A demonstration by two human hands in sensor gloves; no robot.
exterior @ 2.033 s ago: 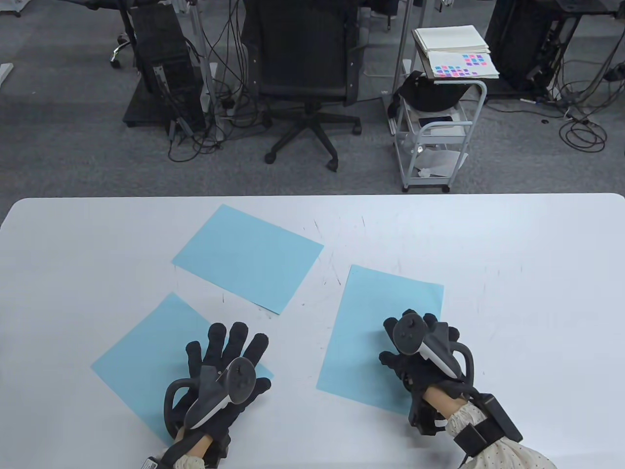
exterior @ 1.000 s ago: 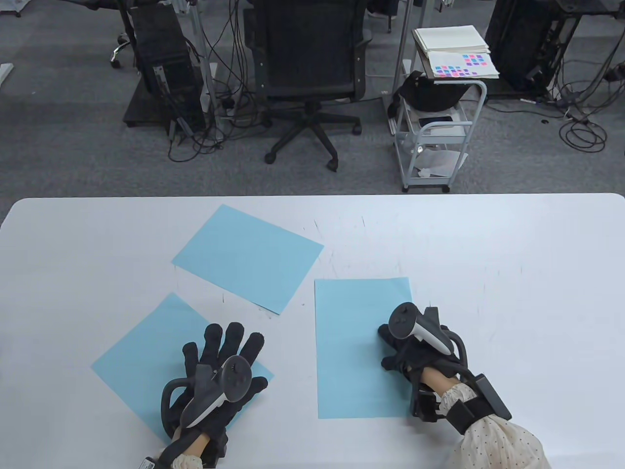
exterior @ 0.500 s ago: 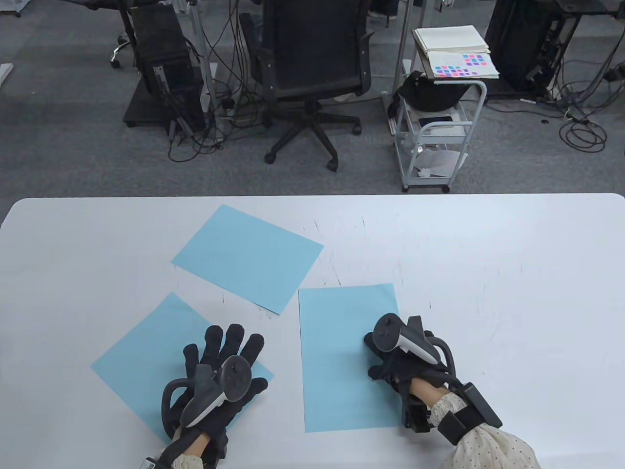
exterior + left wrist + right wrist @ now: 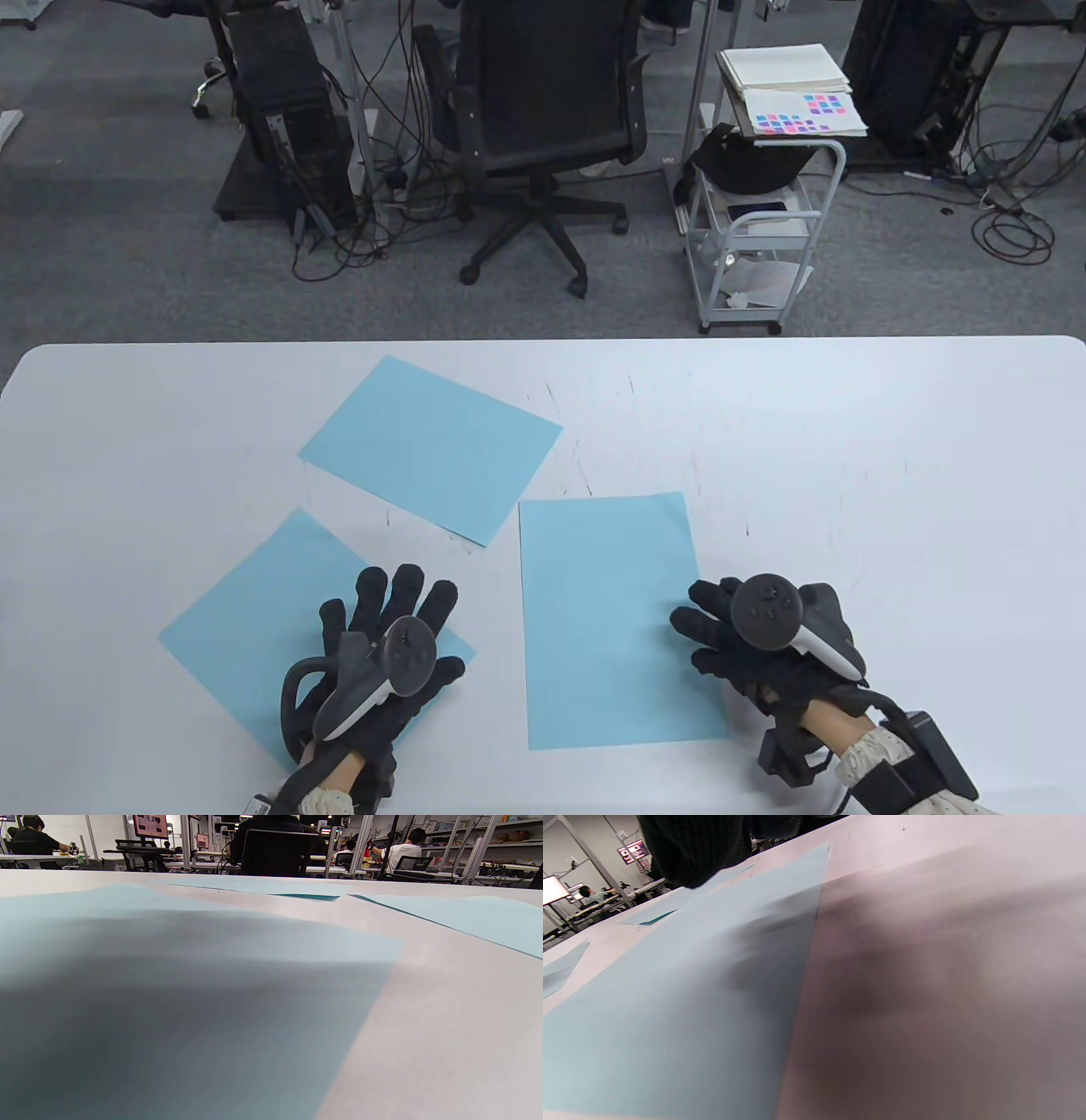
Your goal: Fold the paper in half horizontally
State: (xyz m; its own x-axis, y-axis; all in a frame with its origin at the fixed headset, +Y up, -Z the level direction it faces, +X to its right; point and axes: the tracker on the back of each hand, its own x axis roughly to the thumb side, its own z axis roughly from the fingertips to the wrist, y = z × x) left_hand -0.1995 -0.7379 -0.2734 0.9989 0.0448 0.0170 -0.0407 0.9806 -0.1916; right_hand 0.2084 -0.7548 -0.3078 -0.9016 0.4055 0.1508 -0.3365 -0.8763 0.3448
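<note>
Right hand [image 4: 768, 641] is resting spread-fingered at the squared paper [image 4: 607, 620] edge; left hand [image 4: 386, 649] is lying flat, spread, on another sheet [image 4: 254, 611] — likely readying a fold.

Bright even light, wrist views blurred, shadowed

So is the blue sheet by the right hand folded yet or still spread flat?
Spread flat, unfolded: the blue sheet lies as a full rectangle on the table, no crease visible. The right hand is at its right edge.

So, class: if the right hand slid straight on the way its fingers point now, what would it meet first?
The right hand points left across the table, its fingertips at the right edge of the upright blue sheet. It would meet that sheet first, though whether the fingertips already touch it is unclear.
</note>
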